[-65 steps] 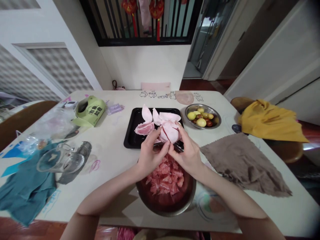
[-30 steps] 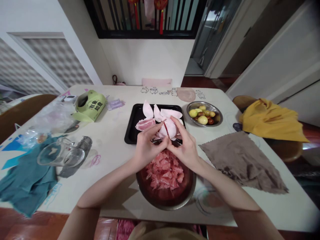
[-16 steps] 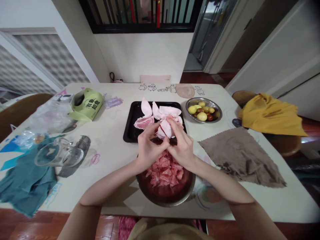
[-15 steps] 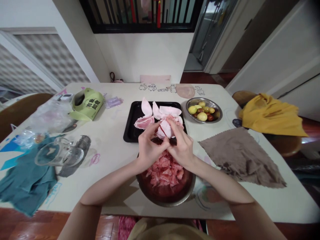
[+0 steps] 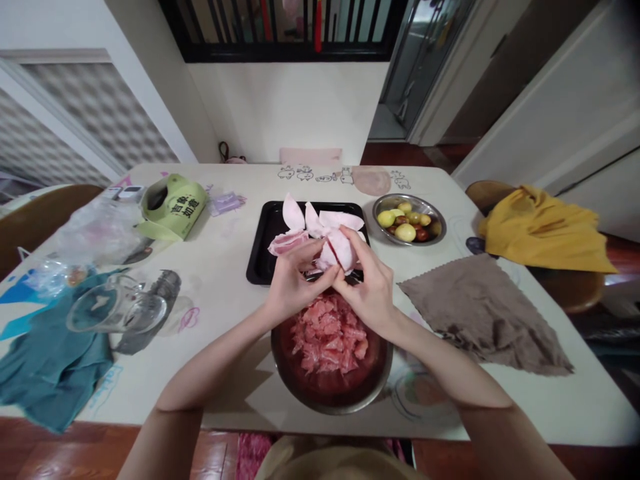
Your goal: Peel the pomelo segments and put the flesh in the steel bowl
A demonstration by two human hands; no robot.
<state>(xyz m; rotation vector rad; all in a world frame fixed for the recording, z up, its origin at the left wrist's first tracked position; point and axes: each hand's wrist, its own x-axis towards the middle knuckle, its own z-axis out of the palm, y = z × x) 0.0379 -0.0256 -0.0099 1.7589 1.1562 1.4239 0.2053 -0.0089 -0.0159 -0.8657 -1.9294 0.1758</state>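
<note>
Both hands meet over the far rim of a metal bowl (image 5: 300,390) that holds several pieces of pink pomelo flesh (image 5: 329,335). My left hand (image 5: 290,287) and my right hand (image 5: 370,287) pinch a pale pink pomelo segment (image 5: 341,249) between their fingertips, its white membrane partly pulled back. Just beyond the hands a black tray (image 5: 260,257) carries several pieces of pink-white pomelo peel (image 5: 293,217).
A small steel bowl of green and red fruit (image 5: 409,223) sits right of the tray. A brown cloth (image 5: 480,320) lies at right, a yellow cloth (image 5: 540,233) on a chair. At left: a glass pitcher (image 5: 117,310), teal cloth (image 5: 50,363), green tissue box (image 5: 173,207), plastic bag (image 5: 100,230).
The hands stayed together over the bowl's far edge, working the segment. Since half a second ago they lifted slightly and the segment shows more between the fingers.
</note>
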